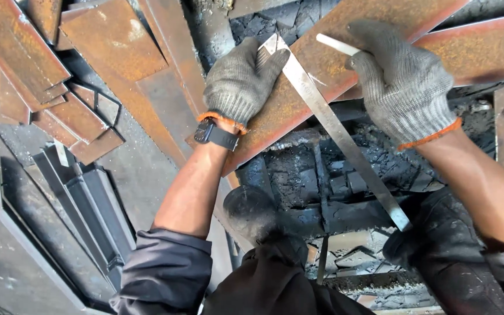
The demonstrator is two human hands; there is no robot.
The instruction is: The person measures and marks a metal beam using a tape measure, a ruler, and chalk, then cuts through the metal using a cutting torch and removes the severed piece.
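Dark sleeves [167, 271] and dark clothing fill the lower edge of the view, closest to the camera, with both bare forearms rising from them.

Largest item in hand: a rusty flat steel bar [345, 64], orange-brown with dark patches, its long axis running from lower left to upper right across the centre. A second rusty bar [485, 49] lies just behind it at the right, running nearly level. Below both sits blackened, soot-coated metal framework [316, 181].

Across the bar lies a steel ruler [336, 128], bright grey, thin and straight. Its long axis runs from the upper end near the left hand down to the lower right, crossing the bar at a steep angle and overhanging the near edge.

Left hand [241, 81], in a grey knit glove with orange cuff, rests flat on the bar, fingers [269, 61] together and pressing the ruler's upper end. A dark wristwatch [216, 134] sits at that wrist.

Right hand [401, 81], gloved alike, has its fingers curled and pinching a white marking stick [336, 44] against the bar beside the ruler.

At left, rusty offcut plates [59, 76] lie stacked on the floor, with dark channel sections [83, 204] below them. No labels or signs are visible.
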